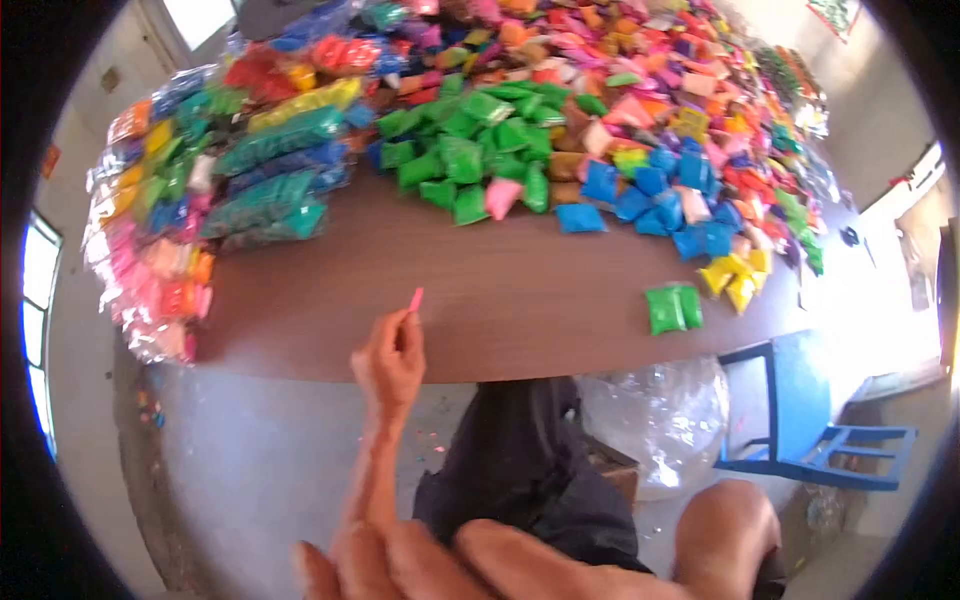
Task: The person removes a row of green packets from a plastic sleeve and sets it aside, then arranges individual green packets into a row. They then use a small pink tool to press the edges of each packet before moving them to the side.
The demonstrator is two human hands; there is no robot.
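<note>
The left hand (pixel 388 355) pinches a pink strip (pixel 417 299) pointing to one o'clock. The right hand (pixel 450 562), blurred at six o'clock, has an unclear grip.

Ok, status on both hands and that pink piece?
Left hand pinching pink piece over table. Right hand blurred, close to camera, blocking lower view.

My right hand (pixel 525 568) is blurred and cut off by the near edge; whether it grips anything cannot be determined. It covers part of my left forearm (pixel 375 480). The pink piece (pixel 418 297), its lower end concealed by my left hand (pixel 390 358), is too small to identify. The packet heap (pixel 620 60) exceeds the far edge. Floor scraps (pixel 434 437): unidentifiable.
</note>
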